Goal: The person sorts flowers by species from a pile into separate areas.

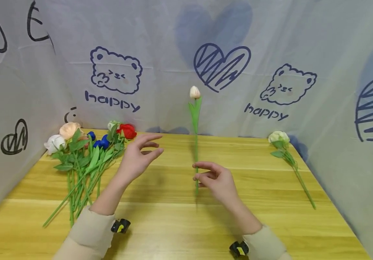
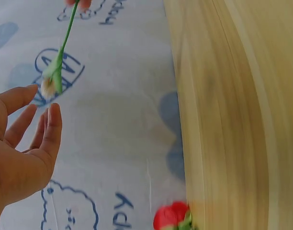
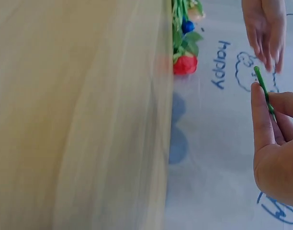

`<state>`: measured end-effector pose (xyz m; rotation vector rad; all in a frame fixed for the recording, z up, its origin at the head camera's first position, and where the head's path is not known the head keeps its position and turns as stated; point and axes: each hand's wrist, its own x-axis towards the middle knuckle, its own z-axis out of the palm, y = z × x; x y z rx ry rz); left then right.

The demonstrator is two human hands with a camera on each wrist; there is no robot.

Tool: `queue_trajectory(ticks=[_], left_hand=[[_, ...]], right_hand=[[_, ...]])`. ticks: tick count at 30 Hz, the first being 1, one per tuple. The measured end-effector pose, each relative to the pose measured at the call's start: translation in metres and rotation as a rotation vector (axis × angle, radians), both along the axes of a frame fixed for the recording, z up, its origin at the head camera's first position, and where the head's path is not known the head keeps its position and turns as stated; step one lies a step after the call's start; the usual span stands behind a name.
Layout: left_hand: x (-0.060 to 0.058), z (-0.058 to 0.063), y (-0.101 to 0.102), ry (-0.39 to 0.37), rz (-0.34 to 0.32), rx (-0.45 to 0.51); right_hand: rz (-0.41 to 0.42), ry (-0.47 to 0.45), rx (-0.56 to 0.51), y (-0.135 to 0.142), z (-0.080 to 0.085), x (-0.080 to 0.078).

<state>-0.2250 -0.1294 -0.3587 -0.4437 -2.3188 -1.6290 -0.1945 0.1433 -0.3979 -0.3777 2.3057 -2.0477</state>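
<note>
In the head view my right hand (image 1: pixel 219 183) pinches the lower part of the green stem of a pale pink-white tulip (image 1: pixel 195 117). The tulip stands upright in the air above the table, bloom at the top. To its left hovers my left hand (image 1: pixel 137 157), fingers loosely spread and holding nothing. The left wrist view shows the left hand (image 2: pixel 29 148) with a gap between thumb and fingers, near the tulip's bloom (image 2: pixel 48 87) in that picture. From the right wrist, the stem's end (image 3: pixel 259 79) sticks out between thumb and fingers of the right hand (image 3: pixel 278 158).
Several artificial flowers lie heaped at the left of the wooden table (image 1: pixel 173 231), among them a red rose (image 1: pixel 127 131), a white rose (image 1: pixel 55 144), a peach rose (image 1: pixel 70 130) and blue blooms (image 1: pixel 102 142). A pale green-white rose (image 1: pixel 278 137) lies at the right. Cloth walls (image 1: pixel 170 72) surround the table.
</note>
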Motion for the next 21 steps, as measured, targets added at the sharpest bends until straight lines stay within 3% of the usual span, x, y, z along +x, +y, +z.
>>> queue_trajectory(ticks=[12,21], left_hand=[[0.008,0.001,-0.076,-0.043,0.109,-0.264],[0.002,-0.011,-0.134,-0.158,0.137,-0.462]], right_hand=[[-0.003,-0.096,0.18,0.053,-0.015,-0.009],[0.017,-0.192,0.323,0.072,-0.02,-0.015]])
